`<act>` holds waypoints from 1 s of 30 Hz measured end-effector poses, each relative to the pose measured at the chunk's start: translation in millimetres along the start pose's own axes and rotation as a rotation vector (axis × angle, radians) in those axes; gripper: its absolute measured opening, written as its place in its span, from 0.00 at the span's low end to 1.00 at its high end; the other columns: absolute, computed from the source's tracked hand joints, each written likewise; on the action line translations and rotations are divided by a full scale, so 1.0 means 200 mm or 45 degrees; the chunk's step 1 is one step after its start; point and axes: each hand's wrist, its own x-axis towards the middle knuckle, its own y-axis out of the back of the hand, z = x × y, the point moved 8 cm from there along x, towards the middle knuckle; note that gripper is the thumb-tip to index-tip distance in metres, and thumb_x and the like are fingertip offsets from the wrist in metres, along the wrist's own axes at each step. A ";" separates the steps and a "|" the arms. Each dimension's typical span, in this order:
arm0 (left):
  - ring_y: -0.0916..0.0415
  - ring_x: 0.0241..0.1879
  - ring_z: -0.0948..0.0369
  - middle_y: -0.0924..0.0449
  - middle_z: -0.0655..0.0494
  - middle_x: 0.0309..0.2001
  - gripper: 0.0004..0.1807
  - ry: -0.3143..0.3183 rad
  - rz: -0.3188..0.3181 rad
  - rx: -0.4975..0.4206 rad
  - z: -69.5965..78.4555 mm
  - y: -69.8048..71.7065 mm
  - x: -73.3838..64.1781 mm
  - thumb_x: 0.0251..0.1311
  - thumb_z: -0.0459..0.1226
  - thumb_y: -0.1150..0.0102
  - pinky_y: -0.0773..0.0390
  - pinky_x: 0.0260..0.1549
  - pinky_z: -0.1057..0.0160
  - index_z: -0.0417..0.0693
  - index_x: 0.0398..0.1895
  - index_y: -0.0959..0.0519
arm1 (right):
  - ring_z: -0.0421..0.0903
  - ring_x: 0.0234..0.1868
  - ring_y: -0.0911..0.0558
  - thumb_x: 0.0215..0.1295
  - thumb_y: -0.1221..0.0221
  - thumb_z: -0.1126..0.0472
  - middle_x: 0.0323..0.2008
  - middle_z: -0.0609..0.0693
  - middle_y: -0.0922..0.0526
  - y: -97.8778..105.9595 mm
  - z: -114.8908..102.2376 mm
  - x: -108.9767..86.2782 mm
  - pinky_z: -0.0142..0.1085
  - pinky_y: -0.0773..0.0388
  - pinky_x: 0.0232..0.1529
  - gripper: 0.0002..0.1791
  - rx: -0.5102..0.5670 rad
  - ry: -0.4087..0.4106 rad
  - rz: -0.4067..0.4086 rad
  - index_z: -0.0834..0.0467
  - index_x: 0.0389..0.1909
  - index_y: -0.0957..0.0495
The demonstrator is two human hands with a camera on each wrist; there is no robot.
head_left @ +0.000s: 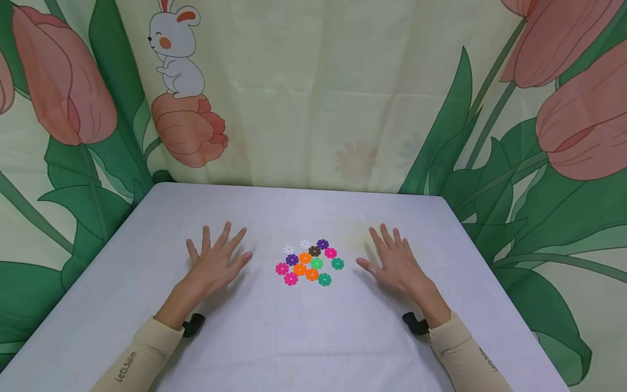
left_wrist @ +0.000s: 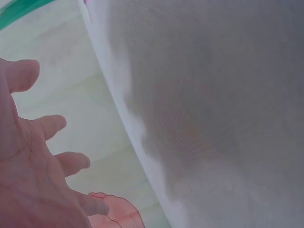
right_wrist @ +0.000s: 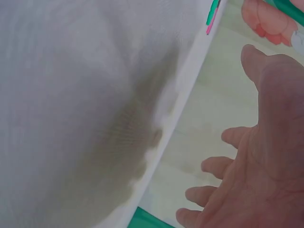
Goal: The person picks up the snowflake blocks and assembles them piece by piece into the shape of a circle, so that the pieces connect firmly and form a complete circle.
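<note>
A loose cluster of small notched plastic discs, like snowflake building discs, lies flat on the white tabletop in the head view. Among them are an orange disc [head_left: 300, 269], a light green disc [head_left: 317, 263], a brown disc [head_left: 314, 251], a pink disc [head_left: 291, 279], a purple disc [head_left: 322, 244], a white disc [head_left: 289, 249] and a dark green disc [head_left: 324, 279]. To the left, my left hand [head_left: 213, 267] hovers with fingers spread. My right hand [head_left: 395, 263] hovers on the other side, its fingers extended. Both palms hold nothing, as the wrist views show.
A white cloth covers the table [head_left: 313, 337], whose far edge meets a hanging curtain [head_left: 313, 109] printed with tulips and a rabbit. Black wrist cameras sit under both wrists, one beside the left sleeve [head_left: 142, 354] and one beside the right sleeve [head_left: 465, 348].
</note>
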 end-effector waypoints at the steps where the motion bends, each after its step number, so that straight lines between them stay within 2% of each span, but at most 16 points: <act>1: 0.72 0.80 0.19 0.58 0.35 0.86 0.41 0.001 0.001 -0.002 0.00 0.00 0.00 0.75 0.61 0.51 0.75 0.67 0.13 0.56 0.85 0.44 | 0.73 0.85 0.59 0.70 0.46 0.25 0.86 0.64 0.58 0.00 0.00 0.00 0.71 0.61 0.81 0.57 -0.001 0.008 0.005 0.55 0.86 0.53; 7: 0.73 0.80 0.19 0.59 0.33 0.86 0.42 -0.001 -0.004 -0.011 0.01 0.00 0.00 0.75 0.60 0.50 0.75 0.67 0.13 0.55 0.85 0.44 | 0.74 0.85 0.57 0.71 0.46 0.26 0.86 0.65 0.56 0.00 -0.03 0.00 0.71 0.58 0.81 0.56 -0.004 0.036 0.021 0.55 0.86 0.52; 12: 0.71 0.80 0.18 0.58 0.32 0.85 0.42 -0.031 -0.011 -0.023 0.02 -0.01 0.01 0.74 0.59 0.46 0.73 0.67 0.13 0.54 0.85 0.43 | 0.74 0.85 0.57 0.71 0.44 0.27 0.86 0.64 0.56 0.00 -0.05 0.01 0.71 0.59 0.81 0.55 0.020 0.035 0.003 0.54 0.86 0.52; 16: 0.71 0.80 0.19 0.57 0.35 0.86 0.42 -0.044 -0.018 -0.023 0.04 -0.02 0.02 0.74 0.60 0.47 0.74 0.67 0.13 0.56 0.85 0.42 | 0.74 0.85 0.57 0.70 0.44 0.27 0.86 0.64 0.55 -0.02 -0.07 0.01 0.71 0.60 0.81 0.55 0.050 0.053 -0.022 0.54 0.86 0.52; 24: 0.75 0.82 0.22 0.59 0.40 0.87 0.40 -0.083 -0.077 -0.039 0.10 -0.07 0.03 0.74 0.62 0.51 0.80 0.68 0.15 0.59 0.85 0.42 | 0.73 0.85 0.56 0.71 0.45 0.27 0.86 0.64 0.54 -0.03 -0.11 0.02 0.71 0.60 0.81 0.54 0.053 0.071 -0.041 0.53 0.86 0.51; 30: 0.74 0.81 0.22 0.58 0.38 0.87 0.41 -0.111 -0.121 -0.027 0.15 -0.10 0.04 0.74 0.62 0.50 0.78 0.68 0.15 0.59 0.85 0.42 | 0.73 0.85 0.54 0.70 0.43 0.29 0.86 0.64 0.53 -0.05 -0.14 0.03 0.70 0.57 0.81 0.54 0.065 0.090 -0.081 0.52 0.86 0.51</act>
